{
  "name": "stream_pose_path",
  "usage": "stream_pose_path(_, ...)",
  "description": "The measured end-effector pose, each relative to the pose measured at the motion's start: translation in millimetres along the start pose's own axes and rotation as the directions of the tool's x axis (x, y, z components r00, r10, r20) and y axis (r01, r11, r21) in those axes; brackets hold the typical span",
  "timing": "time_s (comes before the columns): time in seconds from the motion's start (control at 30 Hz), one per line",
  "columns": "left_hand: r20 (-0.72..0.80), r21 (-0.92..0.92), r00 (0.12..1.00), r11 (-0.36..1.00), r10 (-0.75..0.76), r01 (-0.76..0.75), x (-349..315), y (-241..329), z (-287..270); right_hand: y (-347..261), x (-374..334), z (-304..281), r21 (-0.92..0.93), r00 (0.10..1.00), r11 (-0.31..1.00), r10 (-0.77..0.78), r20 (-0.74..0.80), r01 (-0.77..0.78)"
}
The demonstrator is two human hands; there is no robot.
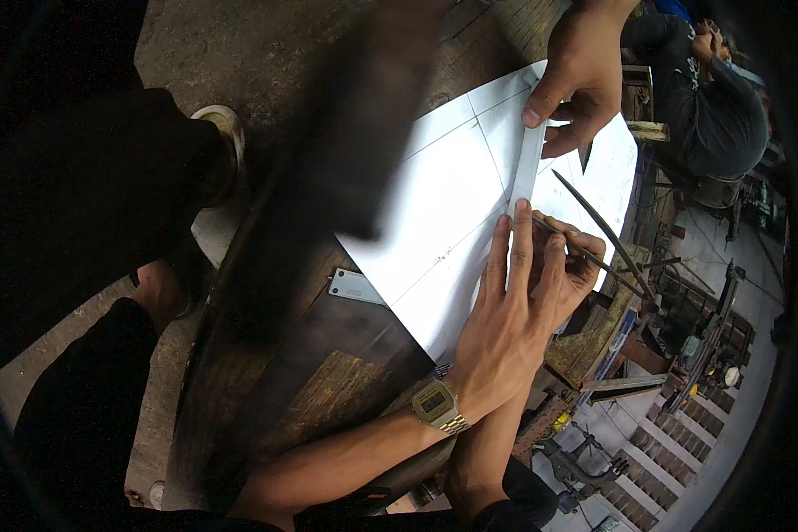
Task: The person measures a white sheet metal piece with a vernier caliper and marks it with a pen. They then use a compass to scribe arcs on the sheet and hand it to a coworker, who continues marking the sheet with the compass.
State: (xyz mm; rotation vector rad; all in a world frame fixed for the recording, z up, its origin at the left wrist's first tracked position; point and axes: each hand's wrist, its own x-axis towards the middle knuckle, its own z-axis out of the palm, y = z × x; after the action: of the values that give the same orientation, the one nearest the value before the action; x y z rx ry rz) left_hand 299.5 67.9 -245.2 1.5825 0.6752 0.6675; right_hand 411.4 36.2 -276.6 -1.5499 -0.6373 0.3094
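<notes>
A flat metal ruler (527, 168) lies across a bright, pale sheet (448, 191) marked with thin crossing lines. My left hand (508, 306), with a watch (434, 403) on its wrist, presses stretched fingertips onto the ruler's near end. Partly behind it, my right hand (581, 257) is closed around one leg of a dark, pointed two-legged tool that looks like dividers (605, 223). The legs come together at the lower right. A co-worker's hand (585, 80) pinches the ruler's far end.
Beneath the sheet is a worn wooden surface (346, 381); a metal strip (356, 286) pokes out at the sheet's left edge. A dark blurred shape (328, 133) blocks part of the view. Metal tools and parts (700, 328) lie at right, where another person (714, 115) sits.
</notes>
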Motion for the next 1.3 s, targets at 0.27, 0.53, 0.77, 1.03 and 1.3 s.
stream_pose_path(0.27,0.0,-0.01,1.0,1.0,0.002,-0.002,-0.3,-0.8,-0.1,2.7,-0.3,-3.2,-0.049,1.0,0.999,0.001,0.002,-0.001)
stream_pose_path(0.53,0.0,-0.017,1.0,1.0,0.008,-0.008,-0.5,-1.1,-0.2,4.6,4.1,-4.8,0.021,0.996,0.997,-0.07,0.049,0.069)
stream_pose_path(0.77,-0.009,-0.032,1.0,0.999,0.009,-0.009,0.2,-0.8,-1.0,14.7,-15.8,-13.8,-0.216,0.998,0.976,-0.018,0.055,0.03)
stream_pose_path(1.03,-0.078,-0.042,0.994,0.996,-0.078,0.075,6.7,-2.2,-24.3,-0.8,3.3,2.3,0.002,0.992,0.993,-0.114,0.051,0.114)
stream_pose_path(1.3,-0.027,0.428,0.999,0.903,-0.037,0.045,18.6,2.7,-64.1,-34.0,3.6,19.2,-0.263,0.996,0.962,-0.062,0.058,0.075)
